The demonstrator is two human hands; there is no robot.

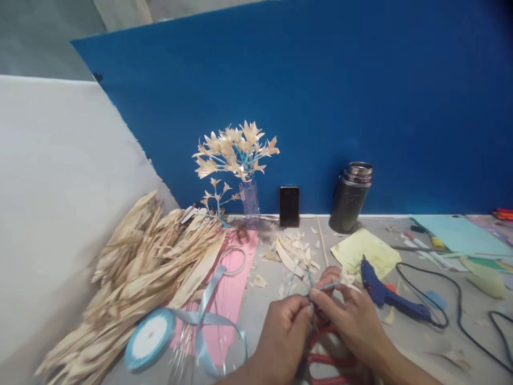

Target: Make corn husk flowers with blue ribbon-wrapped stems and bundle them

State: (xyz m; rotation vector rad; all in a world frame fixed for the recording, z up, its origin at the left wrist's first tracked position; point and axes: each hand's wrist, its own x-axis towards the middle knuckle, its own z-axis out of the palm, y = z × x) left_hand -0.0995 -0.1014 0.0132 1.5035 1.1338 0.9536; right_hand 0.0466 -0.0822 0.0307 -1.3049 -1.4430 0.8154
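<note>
My left hand is closed in a pinch on a flower stem wrapped in light blue ribbon. From the right, the fingers of my right hand pinch the same wrapped stems, meeting the left fingertips. A small pale corn-husk flower tops the stem, and another thin blue stem branches off to its left. My fingers hide the point where the stems meet. Directly below my hands lie red handles, apparently of scissors, partly covered by the right wrist.
Dried corn husks heap up on the left beside a blue ribbon spool and pink paper. Behind stand a vase of husk flowers, a phone and a dark flask. A corded blue glue gun lies right.
</note>
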